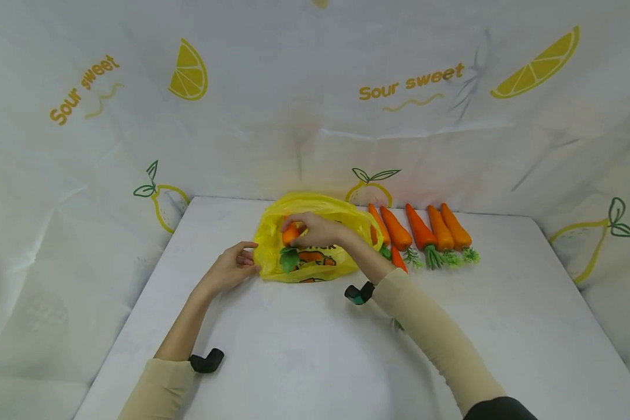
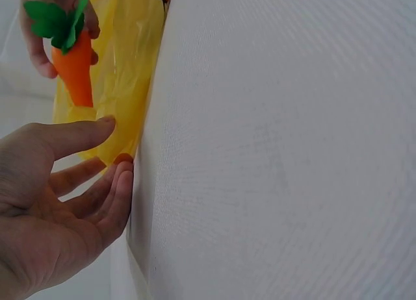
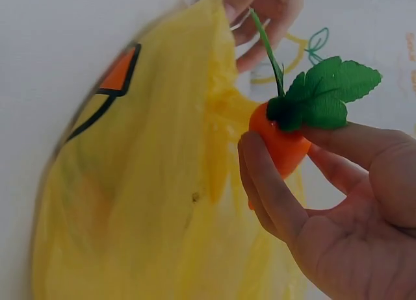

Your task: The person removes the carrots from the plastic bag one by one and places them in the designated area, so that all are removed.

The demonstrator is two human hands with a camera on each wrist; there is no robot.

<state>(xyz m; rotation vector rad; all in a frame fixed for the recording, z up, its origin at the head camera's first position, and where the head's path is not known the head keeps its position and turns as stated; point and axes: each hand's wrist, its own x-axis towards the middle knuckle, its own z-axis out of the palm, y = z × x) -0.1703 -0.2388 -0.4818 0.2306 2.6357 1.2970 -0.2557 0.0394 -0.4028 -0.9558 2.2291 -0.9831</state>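
Observation:
My right hand (image 1: 317, 229) pinches a small orange toy carrot (image 3: 281, 141) by its thick top, its green leaves (image 3: 325, 95) sticking out past the fingers. The carrot is over the mouth of a yellow plastic bag (image 1: 265, 256), its narrow end pointing to the bag in the left wrist view. At the bag's left edge, my left hand (image 1: 231, 268) holds the plastic, with the thumb on one side and fingertips behind it. Carrot pictures are printed on the bag (image 3: 156, 183).
Several larger carrots (image 1: 420, 224) lie in a row right of the bag, near the table's back edge. Beside the bag, another carrot (image 1: 398, 258) is partly hidden by the right arm. A bit of greenery (image 1: 397, 325) shows under the right sleeve. A lemon-printed sheet (image 1: 294, 116) hangs behind the table.

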